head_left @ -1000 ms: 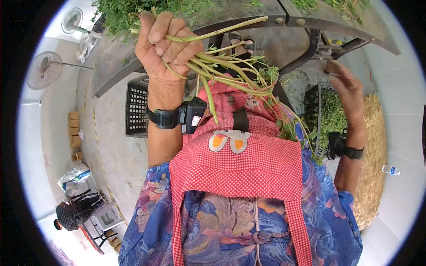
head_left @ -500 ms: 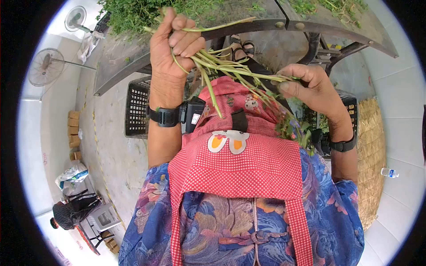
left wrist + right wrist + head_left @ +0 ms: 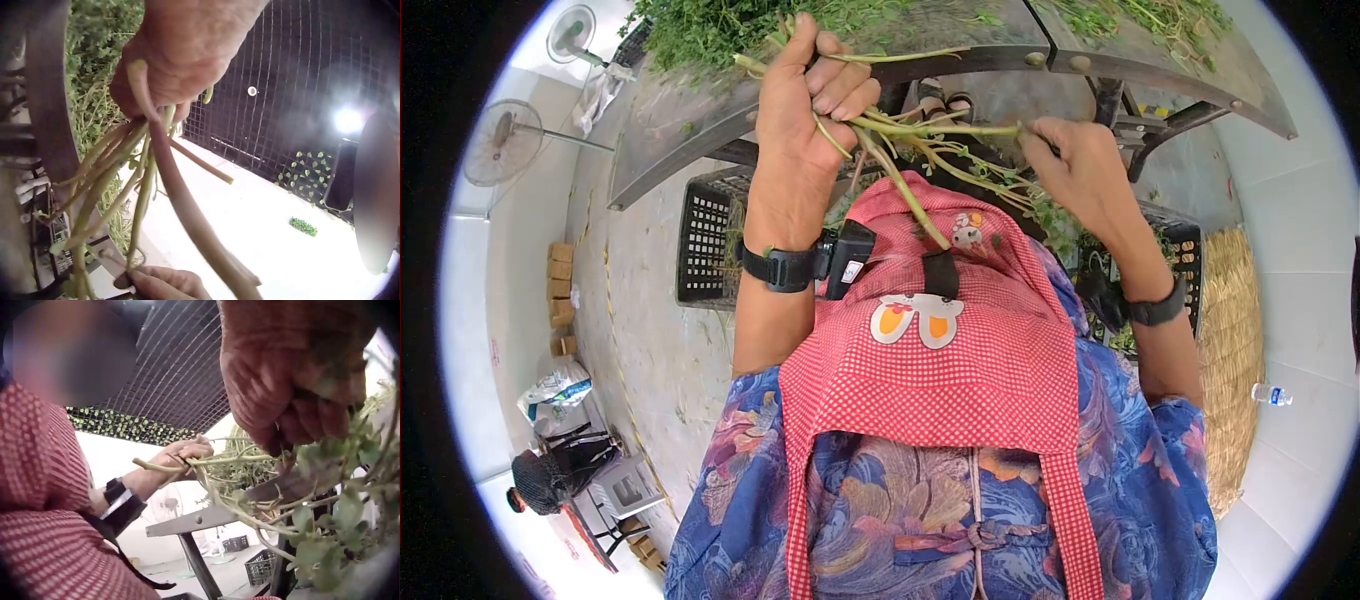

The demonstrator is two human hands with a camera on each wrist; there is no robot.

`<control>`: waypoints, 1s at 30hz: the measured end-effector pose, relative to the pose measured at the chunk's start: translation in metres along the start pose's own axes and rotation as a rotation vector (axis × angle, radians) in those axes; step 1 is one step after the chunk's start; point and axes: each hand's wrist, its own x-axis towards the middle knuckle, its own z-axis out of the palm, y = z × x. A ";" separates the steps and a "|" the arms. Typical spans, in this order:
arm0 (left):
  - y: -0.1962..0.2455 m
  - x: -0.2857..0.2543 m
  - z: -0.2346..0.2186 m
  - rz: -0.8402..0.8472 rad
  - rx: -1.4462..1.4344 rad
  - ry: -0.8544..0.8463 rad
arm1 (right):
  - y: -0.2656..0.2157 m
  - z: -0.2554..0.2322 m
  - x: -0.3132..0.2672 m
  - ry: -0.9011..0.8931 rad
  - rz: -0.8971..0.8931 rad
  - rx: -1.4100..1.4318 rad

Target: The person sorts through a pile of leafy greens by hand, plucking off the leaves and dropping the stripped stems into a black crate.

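My left hand is raised over the table's near edge and grips a bunch of long green plant stems. The cut-looking ends stick out on both sides of the fist. To the right, my right hand pinches one stem of the bunch, pulled out nearly level between the two hands. In the left wrist view the fingertips of that right hand close on a thin stem. Small leafy ends hang below the right hand in the right wrist view.
A heap of leafy greens lies on the dark table, with more greens at its right. Black crates stand beneath, one holding cuttings. A straw bundle, a water bottle and fans are around. Another person sits far left.
My right hand has come in from the far right, taken a stem of the bunch, and moved slightly up. The left hand has shifted a little right, still gripping the stems.
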 end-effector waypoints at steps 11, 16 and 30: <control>0.010 -0.006 0.013 -0.047 -0.002 -0.125 | 0.040 0.009 0.009 -0.214 0.308 0.700; 0.009 -0.010 0.015 -0.049 -0.021 -0.194 | 0.011 0.016 0.010 -0.294 0.282 0.802; 0.007 -0.011 0.012 -0.056 -0.023 -0.219 | 0.006 0.046 0.006 -0.176 0.146 0.716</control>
